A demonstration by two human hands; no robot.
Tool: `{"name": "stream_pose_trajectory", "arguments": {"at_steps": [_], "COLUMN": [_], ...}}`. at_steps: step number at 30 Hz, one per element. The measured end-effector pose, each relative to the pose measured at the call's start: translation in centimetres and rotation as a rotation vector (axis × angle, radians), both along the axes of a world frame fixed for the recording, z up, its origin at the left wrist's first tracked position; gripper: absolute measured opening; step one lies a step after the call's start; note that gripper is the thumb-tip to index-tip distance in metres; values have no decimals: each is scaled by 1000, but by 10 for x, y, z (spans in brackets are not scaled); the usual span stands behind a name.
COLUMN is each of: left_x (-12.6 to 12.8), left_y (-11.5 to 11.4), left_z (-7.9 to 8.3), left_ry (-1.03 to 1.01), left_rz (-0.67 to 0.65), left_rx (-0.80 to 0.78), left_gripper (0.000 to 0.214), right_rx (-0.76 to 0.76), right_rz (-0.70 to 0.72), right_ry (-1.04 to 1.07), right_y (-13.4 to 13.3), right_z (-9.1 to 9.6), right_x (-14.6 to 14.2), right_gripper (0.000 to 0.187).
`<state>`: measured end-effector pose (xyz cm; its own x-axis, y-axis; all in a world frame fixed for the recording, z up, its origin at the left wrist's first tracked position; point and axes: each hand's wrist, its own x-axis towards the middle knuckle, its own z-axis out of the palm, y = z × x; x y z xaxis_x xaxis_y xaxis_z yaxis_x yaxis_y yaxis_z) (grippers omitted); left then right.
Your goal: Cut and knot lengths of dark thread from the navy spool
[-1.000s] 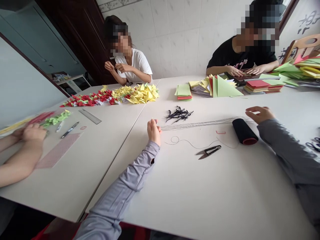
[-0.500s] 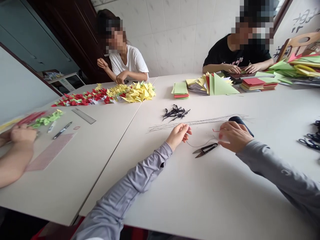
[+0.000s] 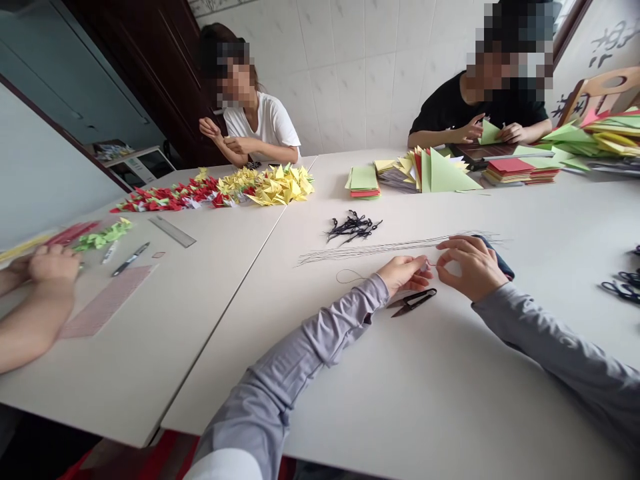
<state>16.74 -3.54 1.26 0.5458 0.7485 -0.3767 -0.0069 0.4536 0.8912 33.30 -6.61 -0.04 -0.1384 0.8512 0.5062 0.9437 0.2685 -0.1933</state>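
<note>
Left hand [image 3: 401,276] half closed above the white surface [image 3: 450,393], fingertips pinching a thin thread [image 3: 431,265]; right hand [image 3: 467,268] curved and partly open just beside it, any grip unclear, resting against a black spool [image 3: 501,264], perhaps steadying it. Small black snips [image 3: 413,302] lying just below, within easy reach; loose cut threads [image 3: 380,249] stretched behind.

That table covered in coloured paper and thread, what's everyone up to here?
The left hand and right hand of the person wearing the camera seem to pinch a thin thread between them, above a pair of thread snips and beside a black thread spool. Across the table, a person in a black T-shirt holds a green paper triangle. Rows of folded paper cranes lie on the adjoining table.
</note>
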Motion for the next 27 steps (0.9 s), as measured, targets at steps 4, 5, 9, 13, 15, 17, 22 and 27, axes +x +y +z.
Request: {"name": "stream_pose_trajectory", "arguments": {"at_steps": [4,5,9,13,15,17,22,27], "left_x": [15,16,15,1,-10,-25,-76,-134], "left_y": [0,0,2,3,3,4,8,7], "left_z": [-10,-13,-19,-10,-2,4,12,14], "left_ry": [-51,-60,-121,-278,-371,-435,-537,-639], "left_rz": [44,52,67,67,52,59,218,419], "left_rx": [71,102,190,165,129,103,76,23], "left_gripper": [27,28,33,32,28,26,22,18], "right_rx": [14,1,-89,-169,-195,-201,-195,-244], "right_rz": [7,1,-88,-207,-242,-243,-225,-258], "right_ry": [-9,-20,-55,-69,-91,-122,-179,-107], "right_y": [-2,-2,-2,1,2,2,2,4], "right_z": [-1,0,7,3,-5,-13,-24,-16], "right_x": [-2,-2,12,36,47,55,65,63], "right_gripper": [16,17,24,33,33,31,24,19]}}
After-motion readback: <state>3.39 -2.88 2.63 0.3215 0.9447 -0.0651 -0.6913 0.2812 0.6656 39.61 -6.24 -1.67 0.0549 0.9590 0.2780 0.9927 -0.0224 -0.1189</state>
